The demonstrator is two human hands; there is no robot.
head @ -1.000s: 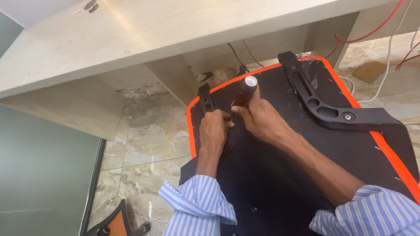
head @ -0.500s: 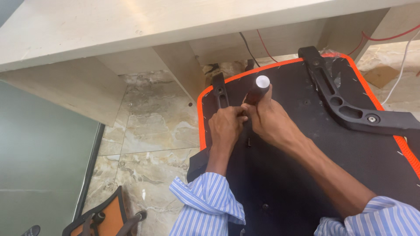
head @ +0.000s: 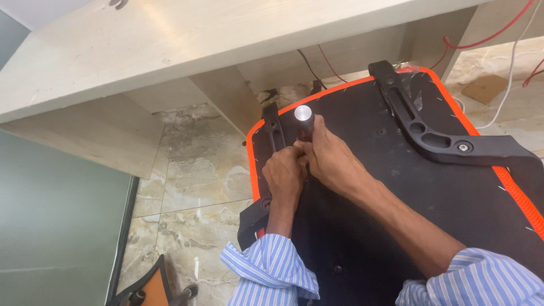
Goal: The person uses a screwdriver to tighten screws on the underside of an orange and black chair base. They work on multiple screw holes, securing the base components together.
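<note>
Both hands work close together on the underside of an upturned chair seat (head: pixel 396 187), a black panel with an orange edge that lies tilted beneath a pale wooden surface (head: pixel 170 45). The right hand (head: pixel 331 158) has its grip clenched around a dark tool handle (head: pixel 305 126) with a round silver cap, held upright just inside the seat's near-left edge. The left hand (head: pixel 285 177) sits right beside it, touching the right hand, its fingers curled down at the base of the handle; whether its grip pinches something small there or only steadies the tool cannot be told. Just left of the hands a black armrest bracket (head: pixel 273 130) runs along the orange edge, and a second black armrest (head: pixel 436 130) lies across the seat's far-right side, well apart from the hands. Both forearms come out of rolled blue-striped sleeves (head: pixel 272 272). Below lies a marbled tile floor (head: pixel 181 170).
</note>
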